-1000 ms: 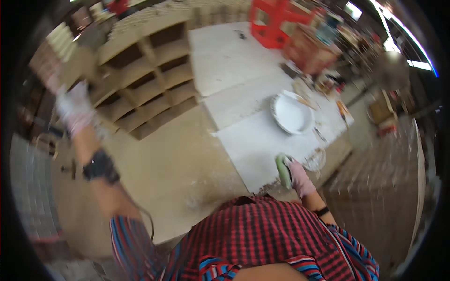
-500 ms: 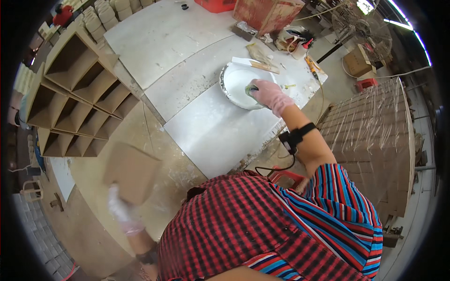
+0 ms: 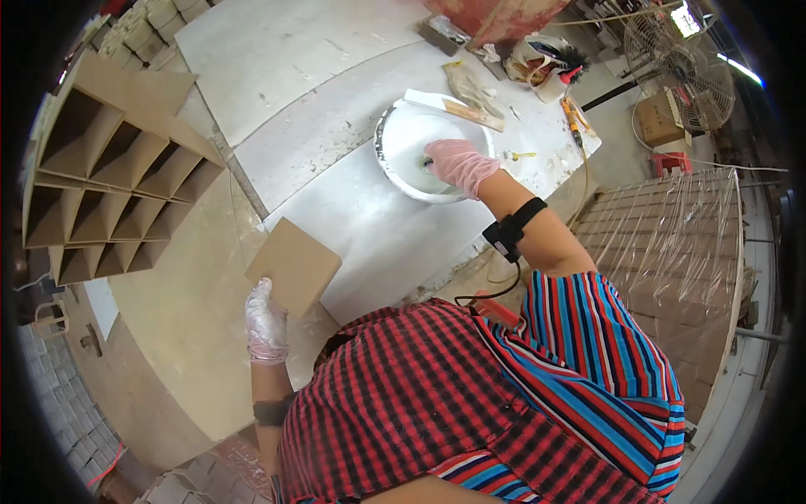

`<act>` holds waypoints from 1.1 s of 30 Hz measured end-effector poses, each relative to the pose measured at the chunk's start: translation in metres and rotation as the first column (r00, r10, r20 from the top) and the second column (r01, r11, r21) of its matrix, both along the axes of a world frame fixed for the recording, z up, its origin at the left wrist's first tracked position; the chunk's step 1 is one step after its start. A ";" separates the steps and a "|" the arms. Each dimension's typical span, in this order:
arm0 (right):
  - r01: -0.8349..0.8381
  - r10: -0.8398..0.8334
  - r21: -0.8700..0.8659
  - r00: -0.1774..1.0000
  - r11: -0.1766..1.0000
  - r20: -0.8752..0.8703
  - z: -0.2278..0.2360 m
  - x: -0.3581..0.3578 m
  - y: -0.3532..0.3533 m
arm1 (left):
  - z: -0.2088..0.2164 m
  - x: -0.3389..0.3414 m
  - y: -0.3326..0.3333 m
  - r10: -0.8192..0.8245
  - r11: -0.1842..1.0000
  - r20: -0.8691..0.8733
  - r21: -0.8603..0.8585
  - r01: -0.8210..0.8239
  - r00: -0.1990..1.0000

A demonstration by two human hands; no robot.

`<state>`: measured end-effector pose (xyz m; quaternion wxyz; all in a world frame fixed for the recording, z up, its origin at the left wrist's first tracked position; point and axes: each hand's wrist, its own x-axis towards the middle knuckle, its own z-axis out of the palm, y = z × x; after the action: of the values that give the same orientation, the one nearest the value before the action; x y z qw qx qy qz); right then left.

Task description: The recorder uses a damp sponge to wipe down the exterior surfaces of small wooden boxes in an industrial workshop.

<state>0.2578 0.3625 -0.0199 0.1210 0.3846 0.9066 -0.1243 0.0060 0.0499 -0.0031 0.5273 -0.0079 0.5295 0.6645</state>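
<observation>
My left hand [image 3: 267, 323], in a whitish translucent glove, grips the near left edge of a square brown fibreboard box [image 3: 295, 267]. The box's flat face is turned up, and it is held by the near left edge of the white-smeared worktable [image 3: 369, 227]. My right hand [image 3: 457, 165], in a pink glove, is closed over the round white basin [image 3: 382, 160] of white liquid. A small dark greenish pad [image 3: 428, 161] shows at its fingertips, mostly hidden. A brush [image 3: 453, 109] with a wooden handle and white end lies across the basin's far rim.
Open brown boxes [image 3: 126, 172] are stacked at the left. A crumpled glove [image 3: 472, 86], an orange-handled tool [image 3: 573, 122] and a bag [image 3: 537, 59] lie on the table's far right. At the right stands a film-wrapped stack [image 3: 663, 252]; a fan [image 3: 680, 71] is behind it.
My left hand has brought the box rightward and up, from over the floor to the table's edge. My right hand has stayed at the basin, its fingers now lower over the liquid.
</observation>
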 end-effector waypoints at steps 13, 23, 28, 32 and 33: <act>0.343 -0.573 -0.573 0.769 0.744 -0.284 -0.002 0.042 0.033 | 0.005 0.017 0.044 -0.115 0.993 0.025 0.013 0.114 0.993; 0.205 -0.856 -0.860 0.347 0.468 -0.383 0.002 0.044 0.009 | -0.060 -0.002 0.025 -0.239 0.959 0.088 0.180 0.220 0.967; 0.090 -0.831 -0.884 0.395 0.459 -0.392 0.038 -0.005 -0.057 | -0.030 0.010 0.028 -0.144 0.982 0.174 0.144 0.119 0.974; 0.019 -0.421 -0.656 0.780 0.755 -0.463 0.043 -0.057 -0.116 | -0.078 0.003 0.032 0.087 0.966 -0.051 -0.241 -0.097 0.995; -0.078 -0.167 -0.413 0.835 0.907 -0.525 0.039 -0.067 -0.128 | -0.082 0.001 0.030 0.057 0.917 -0.152 -0.384 -0.112 0.987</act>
<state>0.1903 0.2340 0.0191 -0.0675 0.3193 0.8454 -0.4229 0.0070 0.0794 -0.0855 0.4480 -0.0898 0.6857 0.5666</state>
